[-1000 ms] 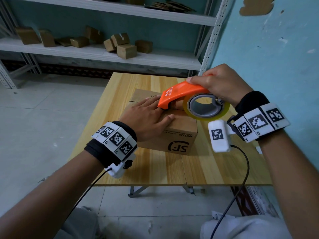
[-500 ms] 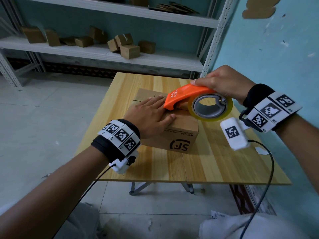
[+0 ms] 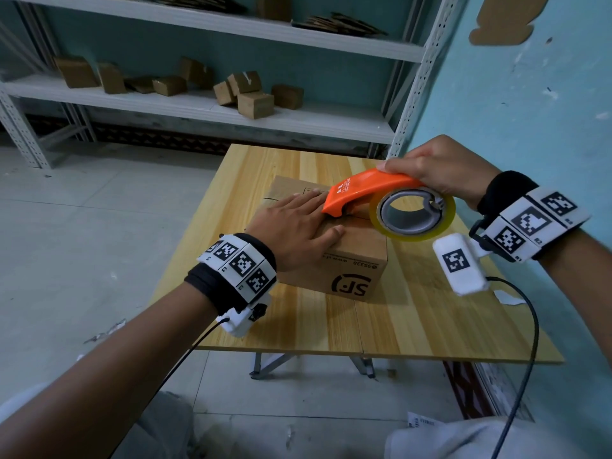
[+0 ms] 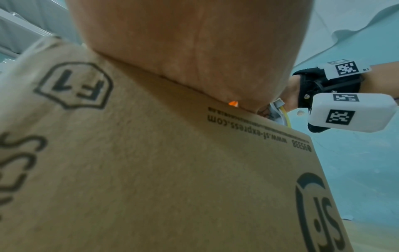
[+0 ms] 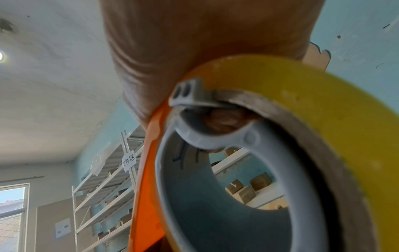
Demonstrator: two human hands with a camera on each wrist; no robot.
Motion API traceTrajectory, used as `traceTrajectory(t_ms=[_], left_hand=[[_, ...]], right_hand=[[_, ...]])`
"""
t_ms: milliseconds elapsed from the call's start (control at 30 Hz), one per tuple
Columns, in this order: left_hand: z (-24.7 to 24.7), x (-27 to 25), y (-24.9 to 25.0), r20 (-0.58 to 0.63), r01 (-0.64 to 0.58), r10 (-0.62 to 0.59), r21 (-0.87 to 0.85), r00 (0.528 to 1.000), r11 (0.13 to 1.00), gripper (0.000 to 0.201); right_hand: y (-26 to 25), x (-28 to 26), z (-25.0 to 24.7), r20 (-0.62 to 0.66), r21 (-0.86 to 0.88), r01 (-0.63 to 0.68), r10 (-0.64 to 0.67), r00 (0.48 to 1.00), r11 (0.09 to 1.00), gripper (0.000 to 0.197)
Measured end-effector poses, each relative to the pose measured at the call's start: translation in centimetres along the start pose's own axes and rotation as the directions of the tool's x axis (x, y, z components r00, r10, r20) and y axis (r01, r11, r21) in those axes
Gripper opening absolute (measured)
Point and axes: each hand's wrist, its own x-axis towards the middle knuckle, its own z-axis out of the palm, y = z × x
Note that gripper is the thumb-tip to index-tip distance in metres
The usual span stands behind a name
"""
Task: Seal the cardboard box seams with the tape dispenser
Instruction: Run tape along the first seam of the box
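A small brown cardboard box (image 3: 351, 270) printed with "SF" stands on the wooden table (image 3: 414, 326). My left hand (image 3: 294, 226) lies flat on the box top with straight fingers, pressing it down. My right hand (image 3: 437, 170) grips an orange tape dispenser (image 3: 361, 190) carrying a yellowish tape roll (image 3: 412, 213). The dispenser's nose sits on the box top by my left fingertips. In the left wrist view the box side (image 4: 172, 170) fills the frame under my palm (image 4: 190, 42). The right wrist view is filled by the roll (image 5: 323, 119) and the orange body (image 5: 146, 170).
White metal shelving (image 3: 198, 104) behind the table holds several small cardboard boxes (image 3: 255, 104). A turquoise wall (image 3: 530, 111) runs along the table's right side. A white scrap of paper (image 3: 506, 298) lies on the table at right. Grey tiled floor lies to the left.
The dispenser has slid a little to the right along the box top. My left hand stays flat on the box. The view has shifted slightly.
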Motion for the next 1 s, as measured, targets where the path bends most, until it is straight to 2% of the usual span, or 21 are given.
traceTrajectory(t_ms=[167,400,667,1000], left_hand=[[0.0,0.0,0.0,-0.007,-0.002,0.002,-0.001,1.000,1.000,0.065],[0.1,0.0,0.0,-0.013,-0.006,0.005,-0.005,1.000,1.000,0.065],[0.3,0.0,0.0,-0.020,-0.013,0.013,-0.001,1.000,1.000,0.065],[0.4,0.2,0.0,0.007,0.005,-0.006,0.026,1.000,1.000,0.066]], right_hand=[[0.1,-0.1,-0.2,-0.001,-0.011,0.009,-0.009,1.000,1.000,0.059],[0.3,-0.3,-0.3,0.014,-0.011,0.020,-0.020,1.000,1.000,0.065],[0.7,-0.8,-0.7,0.029,0.013,0.009,-0.009,1.000,1.000,0.050],[2.0,-1.8,-1.2,0.004,0.104,-0.033,0.033,0.999,0.994,0.046]])
